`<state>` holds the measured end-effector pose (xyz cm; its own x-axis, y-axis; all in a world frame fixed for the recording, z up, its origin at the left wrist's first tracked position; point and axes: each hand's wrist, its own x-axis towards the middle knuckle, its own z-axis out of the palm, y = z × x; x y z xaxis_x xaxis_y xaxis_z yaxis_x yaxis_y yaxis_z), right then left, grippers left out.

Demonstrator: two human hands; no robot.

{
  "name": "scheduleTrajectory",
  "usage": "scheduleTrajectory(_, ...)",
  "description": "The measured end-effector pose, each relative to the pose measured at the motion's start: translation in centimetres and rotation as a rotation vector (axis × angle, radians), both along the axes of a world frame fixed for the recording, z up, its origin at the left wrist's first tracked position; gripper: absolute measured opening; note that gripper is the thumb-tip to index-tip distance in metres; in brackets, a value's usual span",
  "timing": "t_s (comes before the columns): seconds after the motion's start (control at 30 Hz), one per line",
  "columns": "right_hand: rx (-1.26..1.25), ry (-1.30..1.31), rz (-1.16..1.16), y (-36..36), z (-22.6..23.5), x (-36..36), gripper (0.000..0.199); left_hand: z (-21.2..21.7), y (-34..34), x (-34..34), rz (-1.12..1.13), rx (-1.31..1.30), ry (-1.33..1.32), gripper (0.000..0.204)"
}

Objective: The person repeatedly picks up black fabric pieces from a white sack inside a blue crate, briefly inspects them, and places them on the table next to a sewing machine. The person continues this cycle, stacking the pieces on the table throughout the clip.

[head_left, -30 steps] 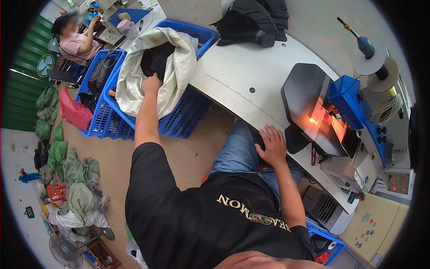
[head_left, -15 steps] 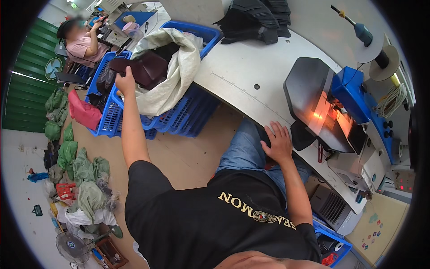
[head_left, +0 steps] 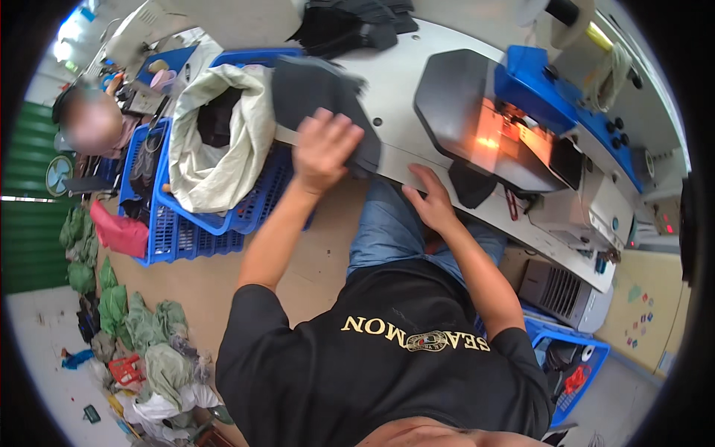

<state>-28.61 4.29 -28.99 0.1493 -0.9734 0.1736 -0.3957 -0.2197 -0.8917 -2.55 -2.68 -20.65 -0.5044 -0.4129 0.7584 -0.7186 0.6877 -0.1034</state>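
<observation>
A stack of flat dark grey cut pieces (head_left: 316, 89) with layered edges lies across the table's left front edge, beside the sack. My left hand (head_left: 324, 153) holds it near its lower edge, fingers laid over the top; the thumb is hidden. My right hand (head_left: 433, 200) is empty, thumb and fingers apart, at the table's front edge. Close to it, a black pad-like piece (head_left: 472, 184) hangs below the dark angled plate (head_left: 454, 100) of a blue machine (head_left: 536, 86), whose working area is lit orange. The open whitish sack (head_left: 190, 175) has dark pieces inside.
Blue plastic crates (head_left: 160, 231) stand under and around the sack. More dark pieces (head_left: 350, 26) are piled at the back of the white table (head_left: 402, 71). Another person (head_left: 97, 123) sits at the far left. Green bags (head_left: 112, 320) lie along the left wall.
My left hand has moved right from the sack to the table edge with the pieces, which showed maroon before and grey now. My right hand has shifted slightly left. The view has turned.
</observation>
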Motion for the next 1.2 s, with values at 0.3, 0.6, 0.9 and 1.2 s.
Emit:
scheduleTrajectory(0.3,0.211,-0.028,-0.209,-4.8,2.4,1.8,0.069,-5.3,2.2,-5.6,-0.333,0.672,0.075,0.062)
scheduleTrajectory(0.6,0.173,-0.282,-0.352,-6.8,2.5,6.3,0.076,-7.9,-9.1,-2.6,0.101,1.113,1.070,0.076)
scheduleTrajectory(0.9,0.351,-0.575,-0.126,-7.7,2.6,4.7,0.059,-6.6,-3.3,-4.6,0.080,1.171,0.948,0.063)
scheduleTrajectory(1.2,0.129,-0.161,0.205,-6.4,7.3,5.7,0.072,-2.7,0.3,0.5,-0.343,1.541,1.508,0.079)
